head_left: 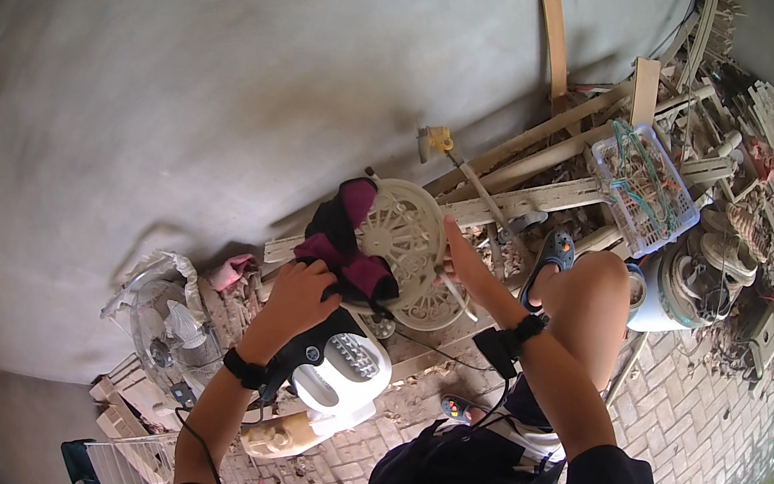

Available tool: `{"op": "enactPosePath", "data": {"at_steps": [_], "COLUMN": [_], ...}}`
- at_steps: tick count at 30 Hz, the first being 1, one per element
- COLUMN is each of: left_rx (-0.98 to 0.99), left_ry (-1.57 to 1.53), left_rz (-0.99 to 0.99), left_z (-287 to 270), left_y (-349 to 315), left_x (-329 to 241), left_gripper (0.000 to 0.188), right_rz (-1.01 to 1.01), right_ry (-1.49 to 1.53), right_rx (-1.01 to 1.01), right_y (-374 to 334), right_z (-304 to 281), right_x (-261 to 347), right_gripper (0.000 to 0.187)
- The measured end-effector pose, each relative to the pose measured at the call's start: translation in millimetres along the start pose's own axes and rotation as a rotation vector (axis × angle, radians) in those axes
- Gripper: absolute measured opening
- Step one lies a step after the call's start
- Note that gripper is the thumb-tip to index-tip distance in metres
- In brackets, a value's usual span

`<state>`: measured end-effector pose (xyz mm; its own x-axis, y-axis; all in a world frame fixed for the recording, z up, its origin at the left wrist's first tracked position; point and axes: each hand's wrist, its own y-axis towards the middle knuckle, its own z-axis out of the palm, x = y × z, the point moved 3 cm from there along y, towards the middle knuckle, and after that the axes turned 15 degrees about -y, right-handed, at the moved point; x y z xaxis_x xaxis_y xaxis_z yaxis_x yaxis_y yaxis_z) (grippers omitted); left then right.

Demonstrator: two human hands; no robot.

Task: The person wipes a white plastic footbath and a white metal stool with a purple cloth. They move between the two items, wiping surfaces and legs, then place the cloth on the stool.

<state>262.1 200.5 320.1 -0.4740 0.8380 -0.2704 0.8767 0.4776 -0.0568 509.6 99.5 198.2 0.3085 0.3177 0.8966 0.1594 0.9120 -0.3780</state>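
Observation:
A round cream openwork disc [398, 226], like an ornate stool top or seat, stands before me against the wall side. Over its left part lies a crumpled black and magenta cloth [364, 274]. The fingers of my left hand [301, 291] are curled onto the cloth's near end. My right hand [467, 260] grips the disc's right rim, thumb up along the edge and the other fingers partly hidden. Just below my left hand is a white plastic object [342, 377] with a grey studded patch. A black item [306, 356] lies at its left side.
A clear plastic-wrapped fan-like object [168, 314] stands at left. Planks and a yellow-headed tool [439, 139] lean along the wall. To the right are a lilac crate [654, 188] of scraps and a white bucket [667, 297] near old shoes. Brick paving [677, 389] lies below.

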Motion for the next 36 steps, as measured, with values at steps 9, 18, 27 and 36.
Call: {"op": "enactPosePath", "data": {"at_steps": [9, 18, 27, 36], "left_rx": [-0.021, -0.143, -0.181, -0.11], "left_ry": [-0.396, -0.532, -0.336, -0.085], "left_rz": [0.125, 0.178, 0.255, 0.286], "left_z": [33.8, 69.2, 66.8, 52.4], "left_y": [-4.0, 46.9, 90.3, 157.6], "left_x": [-62.3, -92.5, -86.9, -68.7], "left_gripper": [0.02, 0.024, 0.035, 0.024], "right_rz": [-0.079, -0.122, 0.037, 0.034], "right_ry": [0.377, 0.421, 0.34, 0.061], "right_rx": [-0.248, -0.052, -0.038, -0.129], "right_y": [19.3, 1.6, -3.5, -9.6], "right_z": [12.1, 15.0, 14.6, -1.9], "right_x": [-55.2, -33.3, -15.2, -31.1], "right_gripper": [0.04, 0.056, 0.079, 0.088]}}
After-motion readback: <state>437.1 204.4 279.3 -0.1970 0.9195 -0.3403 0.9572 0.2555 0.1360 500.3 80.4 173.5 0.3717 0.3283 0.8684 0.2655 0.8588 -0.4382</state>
